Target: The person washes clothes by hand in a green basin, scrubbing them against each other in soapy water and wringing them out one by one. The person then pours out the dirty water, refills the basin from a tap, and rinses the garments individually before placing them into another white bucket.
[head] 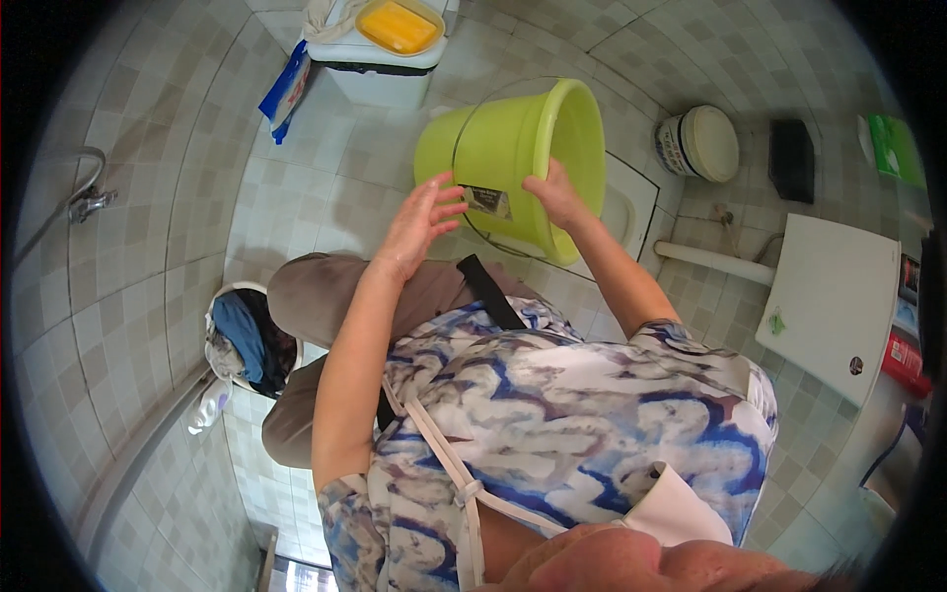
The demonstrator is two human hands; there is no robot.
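Note:
A large lime-green plastic bucket (496, 140) is tipped onto its side, its mouth turned to the right of the view. My right hand (556, 194) grips its rim, thumb on the outer wall and fingers inside the mouth. Beside the bucket's wall, my left hand (425, 218) is spread with nothing in it. Its fingertips are close to a dark printed label (485, 201); I cannot tell whether they touch. A thin wire handle (457, 140) loops around the bucket. Whether the bucket rests on the floor or is held up is unclear.
Beyond the bucket is a white bin (377, 85) topped by a dish of yellow soap (399, 27), with a blue packet (287, 92) alongside. A squat toilet (629, 211), pail (697, 144) and cistern (828, 311) lie rightward. A basket of clothes (248, 340) stands by my knees.

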